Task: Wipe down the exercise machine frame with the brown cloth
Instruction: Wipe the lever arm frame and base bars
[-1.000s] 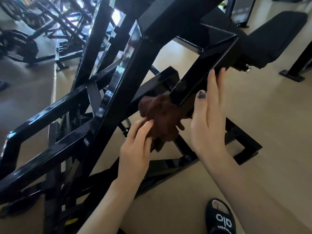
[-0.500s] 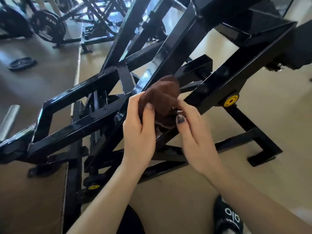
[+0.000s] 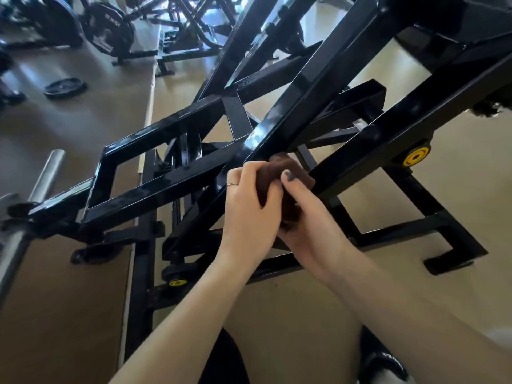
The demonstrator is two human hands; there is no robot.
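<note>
both forearms are bare, no sleeves showing. the left hand (image 3: pixel 249 206) wears a thin ring on one finger. the right hand (image 3: pixel 310 217) has dark grey-blue polish on its thumbnail. a black slipper (image 3: pixel 385 361) with white lettering covers one foot.

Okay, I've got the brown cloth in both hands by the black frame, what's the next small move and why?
Probably press the brown cloth up onto the slanted black bar just above it and slide along. Both the left hand and right hand grip the cloth bunched below that bar, so little of it seems to meet the metal.
</note>
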